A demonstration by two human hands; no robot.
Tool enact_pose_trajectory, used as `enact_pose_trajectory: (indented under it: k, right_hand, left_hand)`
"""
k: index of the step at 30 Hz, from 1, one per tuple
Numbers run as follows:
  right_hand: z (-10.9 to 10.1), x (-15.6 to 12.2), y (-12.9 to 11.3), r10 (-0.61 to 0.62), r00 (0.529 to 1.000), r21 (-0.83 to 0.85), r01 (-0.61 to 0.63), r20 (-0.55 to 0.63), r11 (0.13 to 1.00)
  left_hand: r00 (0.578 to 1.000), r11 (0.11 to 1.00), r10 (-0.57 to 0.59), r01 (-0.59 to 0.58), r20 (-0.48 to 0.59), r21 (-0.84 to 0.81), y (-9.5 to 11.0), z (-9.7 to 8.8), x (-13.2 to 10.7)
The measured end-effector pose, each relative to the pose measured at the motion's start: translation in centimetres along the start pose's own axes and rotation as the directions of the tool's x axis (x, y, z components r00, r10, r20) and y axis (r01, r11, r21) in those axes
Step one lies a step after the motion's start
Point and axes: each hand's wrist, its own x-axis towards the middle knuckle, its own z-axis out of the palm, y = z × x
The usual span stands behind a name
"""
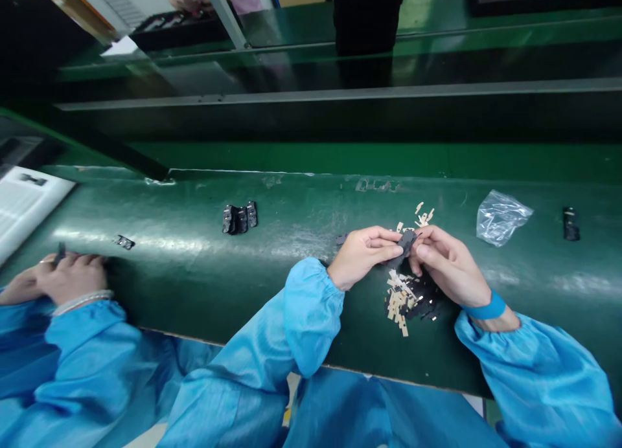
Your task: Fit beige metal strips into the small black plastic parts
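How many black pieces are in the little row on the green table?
3, side by side: the left piece, the middle piece and the right piece. None looks hidden.

On the green desk (311, 195), a crumpled clear plastic bag (503, 218) is lying toward the right end, with a black plastic part (571, 224) sitting just past it. Three joined black parts (240, 217) are resting mid-desk, a printed sheet (29, 205) is lying at the far left, and a co-worker's hand (72, 278) is resting on the near edge.

Factory assembly bench (301, 202), blue smocks (311, 312)
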Motion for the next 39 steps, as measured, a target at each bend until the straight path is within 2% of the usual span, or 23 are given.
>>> enact_pose_trajectory:
  k: [4, 6, 7, 9, 11, 13, 15, 17, 18, 20, 22, 24, 26, 28, 30, 32, 36, 39]
  right_hand:
    - [-0.1, 0.4, -0.5, 0.128, 0.990, -0.096, -0.133, -0.053, 0.987]
    - [-0.8, 1.2, -1.0, 0.197, 0.977, -0.096, -0.205, -0.086, 0.974]
    - [-1.3, 1.8, -1.3, 0.196, 0.971, -0.080, -0.209, -0.140, 0.975]
    - [-2.1, 2.9, -1.8, 0.060, 0.944, 0.013, -0.059, -0.326, 0.998]
    - [-2.4, 3.5, -1.9, -0.025, 0.905, 0.057, 0.054, -0.425, 0.997]
    - [-2.1, 3.3, -1.7, 0.011, 0.905, 0.027, 0.000, -0.425, 1.000]
    - [-1.5, 2.5, -1.3, 0.049, 0.917, -0.040, -0.070, -0.395, 0.997]
    - [-0.9, 1.8, -1.1, 0.012, 0.924, -0.103, -0.056, -0.382, 0.993]
    - [-0.8, 1.5, -1.0, -0.016, 0.926, -0.127, -0.034, -0.377, 0.991]
    - [-0.9, 1.2, -1.0, -0.051, 0.933, -0.168, -0.010, -0.357, 0.986]
    - [-1.3, 1.1, -1.1, -0.026, 0.954, -0.225, -0.044, -0.298, 0.973]
    - [-1.8, 1.0, -1.3, 0.052, 0.983, -0.328, -0.109, -0.178, 0.938]
    - [-2.1, 0.9, -1.4, 0.131, 0.991, -0.463, -0.126, -0.021, 0.877]
    - [-2.1, 0.7, -1.3, 0.149, 0.981, -0.599, -0.045, 0.124, 0.799]
    - [-1.9, 0.5, -1.2, 0.098, 0.969, -0.702, 0.093, 0.227, 0.707]
    - [-1.6, 0.3, -1.0, 0.047, 0.956, -0.773, 0.205, 0.291, 0.601]
    - [-0.8, -0.3, -0.8, 0.037, 0.949, -0.865, 0.270, 0.314, 0.422]
    - [-0.3, -0.5, -0.9, 0.054, 0.952, -0.889, 0.259, 0.300, 0.377]
  left_hand:
    - [0.995, 0.974, 0.101, -0.101, 0.012, 0.203, 0.3, -0.6, 0.5]
    - [0.975, 0.940, 0.211, -0.182, -0.072, 0.288, 0.9, -1.5, 0.8]
    - [0.947, 0.917, 0.284, -0.222, -0.151, 0.330, 1.4, -2.1, 0.9]
    - [0.887, 0.863, 0.392, -0.262, -0.246, 0.432, 2.5, -3.5, 0.9]
    - [0.859, 0.783, 0.452, -0.252, -0.242, 0.569, 3.6, -4.8, 0.6]
    - [0.883, 0.665, 0.437, -0.191, -0.169, 0.722, 4.3, -5.8, 0.2]
    - [0.928, 0.491, 0.366, -0.127, -0.072, 0.862, 4.4, -6.2, -0.2]
    - [0.950, 0.326, 0.312, -0.093, -0.014, 0.941, 4.0, -6.3, -0.4]
    - [0.955, 0.277, 0.297, -0.082, -0.004, 0.957, 3.8, -6.4, -0.4]
    - [0.960, 0.248, 0.279, -0.072, 0.000, 0.966, 3.3, -6.4, -0.3]
    - [0.963, 0.264, 0.270, -0.086, 0.012, 0.961, 3.2, -6.4, -0.2]
    - [0.955, 0.309, 0.294, -0.121, 0.026, 0.943, 3.4, -6.3, -0.1]
    - [0.938, 0.418, 0.347, -0.164, 0.010, 0.894, 3.6, -5.8, -0.1]
    - [0.927, 0.585, 0.374, -0.207, -0.034, 0.784, 3.5, -5.1, 0.1]
    - [0.936, 0.739, 0.345, -0.225, -0.071, 0.634, 3.1, -4.3, 0.3]
    - [0.953, 0.821, 0.292, -0.207, -0.080, 0.532, 2.5, -3.6, 0.6]
    - [0.964, 0.825, 0.257, -0.181, -0.069, 0.536, 1.4, -2.9, 1.0]
    - [0.959, 0.808, 0.274, -0.190, -0.070, 0.558, 1.1, -2.8, 1.0]
